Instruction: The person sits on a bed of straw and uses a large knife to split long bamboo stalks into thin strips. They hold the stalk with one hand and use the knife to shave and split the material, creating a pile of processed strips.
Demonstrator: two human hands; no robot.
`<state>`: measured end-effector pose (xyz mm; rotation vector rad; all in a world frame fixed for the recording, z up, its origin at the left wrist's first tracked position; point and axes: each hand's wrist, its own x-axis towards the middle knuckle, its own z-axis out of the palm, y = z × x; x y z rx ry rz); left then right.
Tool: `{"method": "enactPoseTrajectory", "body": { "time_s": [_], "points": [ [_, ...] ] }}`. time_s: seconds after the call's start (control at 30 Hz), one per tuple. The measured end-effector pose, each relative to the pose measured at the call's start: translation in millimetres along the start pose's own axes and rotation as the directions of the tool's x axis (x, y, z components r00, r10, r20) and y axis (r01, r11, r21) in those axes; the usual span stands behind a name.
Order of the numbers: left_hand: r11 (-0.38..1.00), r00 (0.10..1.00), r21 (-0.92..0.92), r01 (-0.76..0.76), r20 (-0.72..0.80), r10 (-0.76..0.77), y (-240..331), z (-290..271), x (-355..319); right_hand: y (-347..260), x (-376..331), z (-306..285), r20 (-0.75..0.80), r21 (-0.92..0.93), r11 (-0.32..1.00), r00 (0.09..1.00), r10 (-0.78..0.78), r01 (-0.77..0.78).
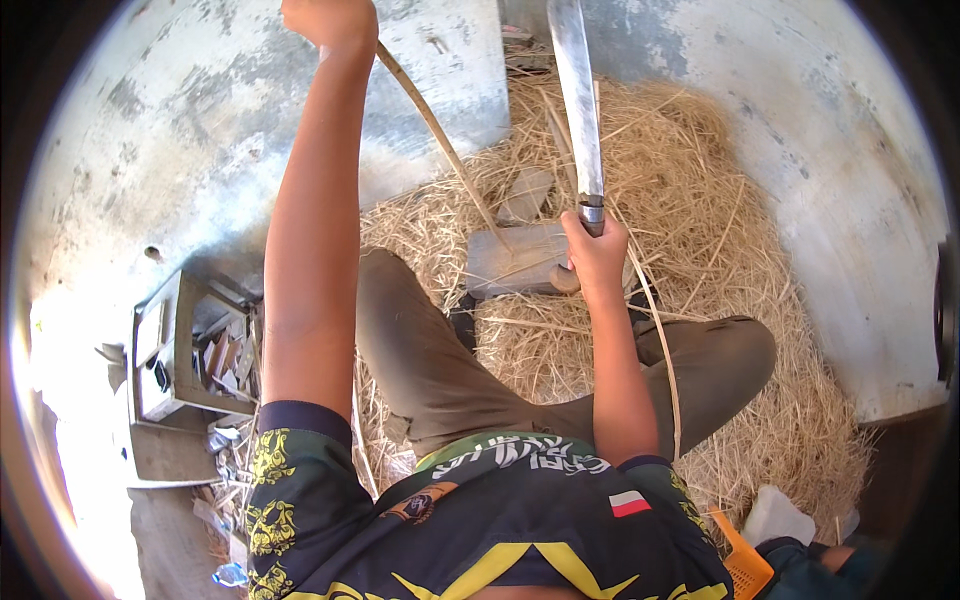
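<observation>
The right hand (597,250) is clenched around the handle of a long machete (578,100), its blade pointing away over the straw pile (700,230). The left hand (330,22), raised far forward, grips a thin bamboo strip (440,135) that slants down to a wooden block (515,262) lying on the straw.

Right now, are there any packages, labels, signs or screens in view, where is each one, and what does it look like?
Flag patch: on the shirt front near the person's right arm, small rectangle, white over red.
Shirt lettering: across the chest, pale curved print on dark fabric.
Orange plastic crate: lower right on the straw, perforated, only a corner showing.
No signs or screens.
</observation>
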<state>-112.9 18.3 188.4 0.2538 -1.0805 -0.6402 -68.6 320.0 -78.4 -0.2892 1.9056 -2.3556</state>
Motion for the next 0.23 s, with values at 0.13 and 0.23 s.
{"method": "enactPoseTrajectory", "body": {
  "time_s": [0.13, 0.23],
  "points": [
    [0.654, 0.709, -0.411, 0.635, 0.646, -0.283, 54, -7, -8, -34, -12, -7, 0.009, -0.061, 0.998, 1.0, 0.001, 0.0],
    [0.543, 0.549, -0.34, 0.768, 0.785, -0.285, 92, -25, -24, -50, -21, -9, 0.03, -0.093, 0.99, 0.994, -0.104, 0.106]
  ]
}}
